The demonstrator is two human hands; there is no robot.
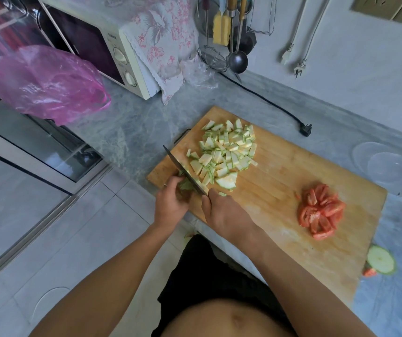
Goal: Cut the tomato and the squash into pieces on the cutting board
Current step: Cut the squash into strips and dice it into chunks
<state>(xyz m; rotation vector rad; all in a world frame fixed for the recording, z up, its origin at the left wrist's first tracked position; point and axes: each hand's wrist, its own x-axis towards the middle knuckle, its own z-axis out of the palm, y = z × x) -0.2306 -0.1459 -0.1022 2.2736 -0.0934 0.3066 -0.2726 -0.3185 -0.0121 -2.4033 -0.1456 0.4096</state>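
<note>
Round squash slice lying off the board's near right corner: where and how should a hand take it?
Pinch the round squash slice at its outer rim, coming from the right, likely: it lies flat on the counter, its left edge by the cutting board.

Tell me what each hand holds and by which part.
The right hand grips the knife by its handle, hidden in the fist. The left hand holds the last uncut squash piece by its end, beside the blade.

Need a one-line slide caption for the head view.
Right hand knifes last squash held by left hand; tomato pieces done.
</note>
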